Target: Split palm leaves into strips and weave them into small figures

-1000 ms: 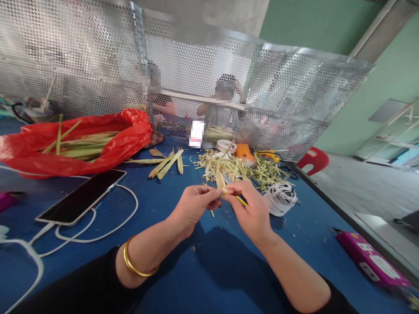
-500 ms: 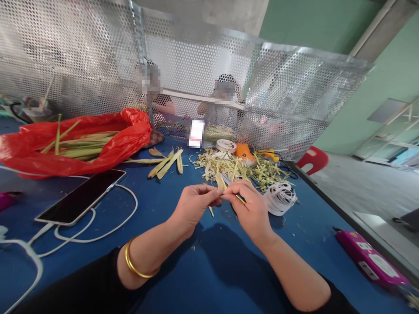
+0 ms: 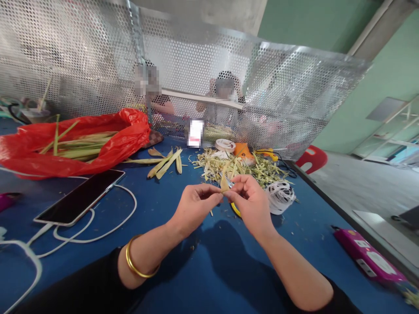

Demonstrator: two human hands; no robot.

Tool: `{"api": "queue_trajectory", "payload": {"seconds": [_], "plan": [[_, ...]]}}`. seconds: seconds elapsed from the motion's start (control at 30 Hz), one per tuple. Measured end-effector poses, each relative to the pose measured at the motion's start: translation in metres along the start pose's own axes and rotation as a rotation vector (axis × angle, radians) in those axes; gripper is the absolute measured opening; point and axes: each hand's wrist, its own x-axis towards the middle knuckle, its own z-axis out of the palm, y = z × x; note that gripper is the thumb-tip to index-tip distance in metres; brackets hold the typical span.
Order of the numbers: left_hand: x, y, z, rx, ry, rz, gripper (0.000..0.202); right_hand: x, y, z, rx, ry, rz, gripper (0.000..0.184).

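A narrow, yellowish leaf strip [image 3: 224, 182] stands up between my two hands. My left hand [image 3: 196, 205] pinches its lower end between thumb and fingers. From the other side my right hand [image 3: 250, 200] pinches the same end, fingertips almost touching the left ones. Behind and below the right hand lies a pair of scissors with a yellow handle [image 3: 235, 210], partly hidden. Just beyond the hands spreads a heap of leaf scraps [image 3: 212, 165]. A coil of white plastic strip [image 3: 280, 197] sits to the right of my right hand.
At left, a red plastic bag [image 3: 131, 135] holds long green leaves; a phone [image 3: 78, 198] with a white cable lies before it. Loose leaves [image 3: 168, 164] lie mid-table. A purple pack [image 3: 368, 255] is at right. Behind a perforated metal screen [image 3: 196, 56] sit two people.
My right hand's fingers have shifted and bent around the leaf strip, which now stands more upright. More of the yellow scissor handle shows. The left hand has barely moved.
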Motion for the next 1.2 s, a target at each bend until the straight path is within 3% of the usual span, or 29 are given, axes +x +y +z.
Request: {"api": "queue_trajectory", "payload": {"seconds": [0.17, 0.3, 0.43, 0.63, 0.97, 1.2], "plan": [[0.0013, 0.0018, 0.0004, 0.027, -0.010, -0.013, 0.012, 0.0003, -0.0014, -0.0008, -0.015, -0.005, 0.012, 0.025], [0.0032, 0.0008, 0.0003, -0.176, 0.016, -0.132, 0.009, 0.0011, -0.0007, -0.0010, 0.050, -0.052, -0.003, 0.023], [0.0048, -0.0026, -0.0006, -0.410, 0.045, -0.236, 0.012, 0.0013, -0.0007, -0.0028, 0.000, -0.061, -0.200, 0.022], [0.0044, -0.0016, -0.0007, -0.453, 0.014, -0.257, 0.011, -0.0003, -0.0027, -0.0048, -0.196, -0.061, -0.414, 0.009], [0.0026, -0.0002, -0.0010, -0.458, 0.031, -0.291, 0.010, -0.0001, -0.0005, -0.0040, -0.250, -0.065, -0.430, 0.010], [0.0020, -0.0006, 0.0028, -0.268, 0.134, -0.150, 0.008, -0.0009, 0.0008, 0.0007, -0.141, -0.054, -0.260, 0.005]]}}
